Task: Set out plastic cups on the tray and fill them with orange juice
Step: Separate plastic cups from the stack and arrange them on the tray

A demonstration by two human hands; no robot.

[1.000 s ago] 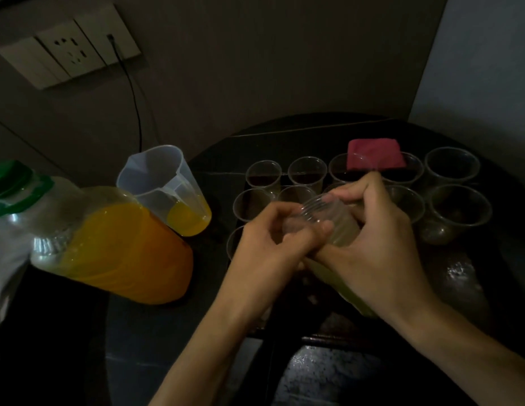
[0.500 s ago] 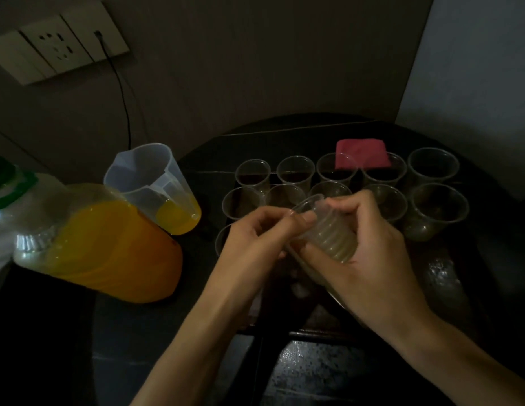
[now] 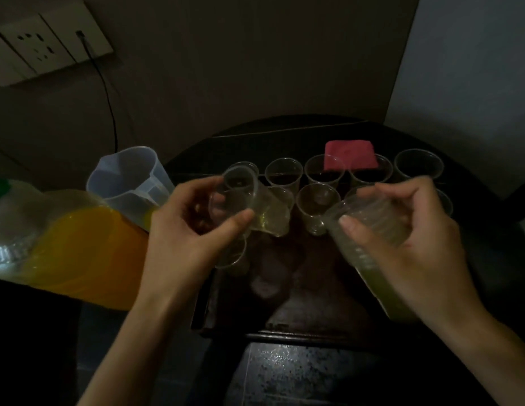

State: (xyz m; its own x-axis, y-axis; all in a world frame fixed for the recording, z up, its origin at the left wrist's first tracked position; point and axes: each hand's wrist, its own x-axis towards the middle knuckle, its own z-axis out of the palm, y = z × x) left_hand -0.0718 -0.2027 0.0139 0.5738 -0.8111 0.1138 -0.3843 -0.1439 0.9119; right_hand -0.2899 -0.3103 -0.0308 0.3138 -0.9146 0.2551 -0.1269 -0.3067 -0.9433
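My left hand (image 3: 185, 230) holds a single clear plastic cup (image 3: 249, 203), tilted on its side above the tray's left part. Off to the right, my right hand (image 3: 407, 241) grips a stack of nested cups (image 3: 369, 227), which slants down toward me. The dark tray (image 3: 284, 306) carries several empty clear cups in rows, such as one (image 3: 317, 206) between my hands. A large bottle of orange juice (image 3: 71, 253) lies tilted at the left. Behind it stands a clear measuring jug (image 3: 129, 183) with a little juice at its bottom.
A folded red cloth (image 3: 350, 155) lies behind the back row of cups. A wall socket plate (image 3: 41, 45) with a black cable hangs at the upper left. The round dark table (image 3: 489, 259) ends near a pale wall on the right.
My hands have drawn apart: one cup came off the stack and moved left in my left hand, while the stack shifted right in my right hand.
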